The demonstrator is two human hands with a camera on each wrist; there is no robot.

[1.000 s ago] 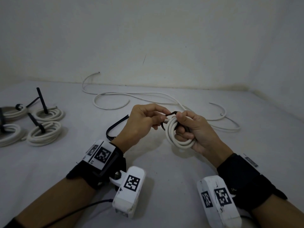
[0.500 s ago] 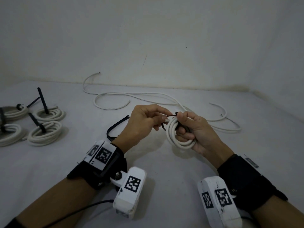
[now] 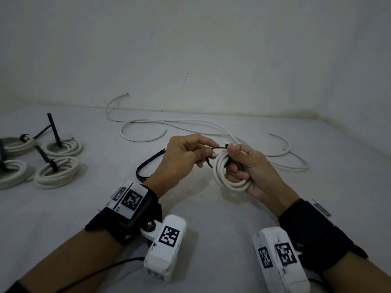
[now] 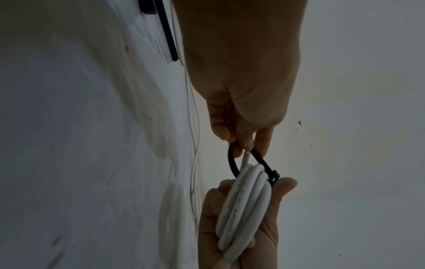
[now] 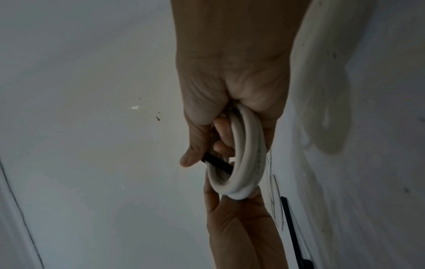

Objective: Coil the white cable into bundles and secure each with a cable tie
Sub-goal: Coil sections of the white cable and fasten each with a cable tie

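Pale grey walls meet the white table you are working over. Your right hand holds a small coil of thick white round cable upright above the table, fingers curled through its middle and thumb pressed on top. Your left hand pinches the tail of a thin black plastic cable tie between thumb and fingertips; the tie loops loosely around the coil's top, its head against your right thumb. Loose white cable trails across the table behind your hands. A spare black cable tie lies just behind your left wrist. At far left sit four finished white cable bundles, each with a black tie tail sticking up or out.
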